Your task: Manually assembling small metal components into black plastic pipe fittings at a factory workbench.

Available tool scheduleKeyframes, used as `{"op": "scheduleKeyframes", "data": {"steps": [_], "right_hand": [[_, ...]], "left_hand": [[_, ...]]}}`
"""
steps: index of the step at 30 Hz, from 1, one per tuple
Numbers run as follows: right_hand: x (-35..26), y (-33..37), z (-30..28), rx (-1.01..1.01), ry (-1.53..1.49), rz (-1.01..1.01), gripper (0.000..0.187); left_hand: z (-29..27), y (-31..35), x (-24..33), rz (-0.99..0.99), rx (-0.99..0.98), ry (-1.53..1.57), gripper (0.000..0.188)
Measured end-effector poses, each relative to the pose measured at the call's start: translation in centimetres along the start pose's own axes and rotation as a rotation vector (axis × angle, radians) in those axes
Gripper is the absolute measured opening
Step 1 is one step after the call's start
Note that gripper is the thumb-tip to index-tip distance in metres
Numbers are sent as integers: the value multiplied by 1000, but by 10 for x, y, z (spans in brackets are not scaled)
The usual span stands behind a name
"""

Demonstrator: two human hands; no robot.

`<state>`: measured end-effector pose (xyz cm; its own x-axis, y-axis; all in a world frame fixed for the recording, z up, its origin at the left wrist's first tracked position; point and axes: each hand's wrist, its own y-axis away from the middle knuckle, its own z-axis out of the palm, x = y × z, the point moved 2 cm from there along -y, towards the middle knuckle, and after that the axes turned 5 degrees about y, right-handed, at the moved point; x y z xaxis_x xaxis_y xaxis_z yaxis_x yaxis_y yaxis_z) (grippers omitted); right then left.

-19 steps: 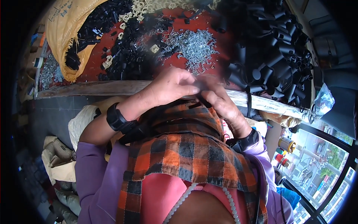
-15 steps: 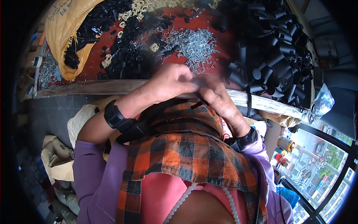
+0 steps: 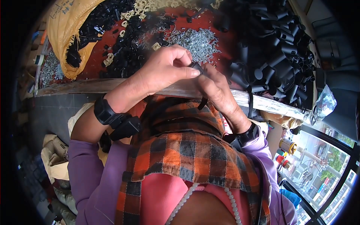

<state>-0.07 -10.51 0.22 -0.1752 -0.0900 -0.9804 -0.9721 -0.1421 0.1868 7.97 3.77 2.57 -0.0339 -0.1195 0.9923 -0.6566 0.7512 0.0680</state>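
Left hand [image 3: 163, 71]: curled, thumb and fingertips pinched on the small black plastic part [image 3: 195, 66], which sits between the two hands above the near edge of the desk [image 3: 93, 85]. A black wrist strap with a small boxy unit [image 3: 112, 116] sits behind this hand. Far to its left, a yellow woven sack [image 3: 65, 33] slumps open, coarse and frayed at the mouth, spilling black moulded pieces. Just beyond the left hand lie loose cream-coloured ring-shaped clips [image 3: 108, 59], matt and light, scattered on the red desk top.

Judgement on the step: the part is small and smooth, so a firm pinch close to its end and a steady rest of the wrists against the desk edge should keep it from twisting or dropping into the lap.

Between and beyond the hands: a heap of small shiny metal screws [image 3: 197, 42], grey, fine, prickly-looking.

Right hand [image 3: 217, 92]: fingers bent, closed against the same black part from the other side; a thin black strap end [image 3: 203, 103] hangs below it, flexible. How tightly it grips, I cannot tell.

Right of that hand: a big pile of black plastic tube fittings [image 3: 277, 48], hollow, cylindrical, dull-surfaced. Nearer the body, an orange and black checked cloth [image 3: 187, 150], soft weave.
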Motion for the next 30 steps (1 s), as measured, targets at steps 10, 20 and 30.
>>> {"op": "scheduleKeyframes", "data": {"steps": [10, 20, 30], "right_hand": [[7, 5, 4, -38, 285, -73, 43], [0, 4, -5, 82, 676, -380, 56], [-33, 14, -9, -15, 365, -694, 53]], "left_hand": [[-4, 3, -15, -324, -187, -97, 9], [-1, -1, -17, -82, 55, -149, 26], [12, 9, 4, 161, -232, -204, 63]]}}
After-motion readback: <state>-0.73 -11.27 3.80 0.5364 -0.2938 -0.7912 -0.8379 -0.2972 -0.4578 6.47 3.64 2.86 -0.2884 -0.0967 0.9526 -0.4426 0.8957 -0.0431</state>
